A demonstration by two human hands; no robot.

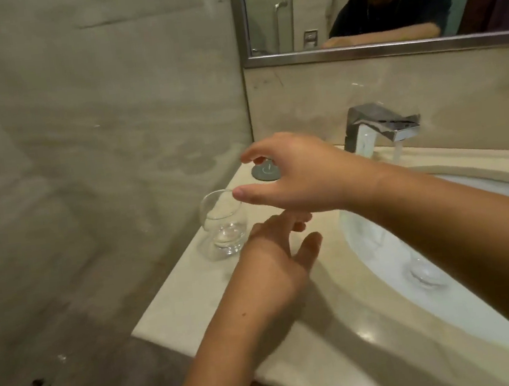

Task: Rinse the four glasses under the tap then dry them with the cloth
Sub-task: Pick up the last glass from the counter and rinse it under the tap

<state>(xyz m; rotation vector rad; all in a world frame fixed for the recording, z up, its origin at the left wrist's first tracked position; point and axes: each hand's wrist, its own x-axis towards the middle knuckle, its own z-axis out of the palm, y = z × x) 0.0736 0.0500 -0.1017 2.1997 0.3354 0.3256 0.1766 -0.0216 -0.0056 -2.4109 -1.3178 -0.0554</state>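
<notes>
One clear stemless glass (223,225) stands upright on the beige counter (195,294), left of the sink. My right hand (292,175) reaches across from the right and hovers over it, fingers spread and holding nothing; the thumb tip is level with the glass rim. My left hand (278,244) lies just right of the glass and under the right wrist, fingers straight and empty. The chrome tap (382,127) runs a thin stream of water into the white sink (482,309). Blurred clear glass shapes (369,237) lie inside the basin. No cloth is in view.
A round grey disc (265,172) sits on the counter behind the glass. A stone wall (99,147) closes the left side. Above the tap, a framed mirror (384,3) reflects a person wearing a headset. The counter's front edge (168,339) drops to a dark floor.
</notes>
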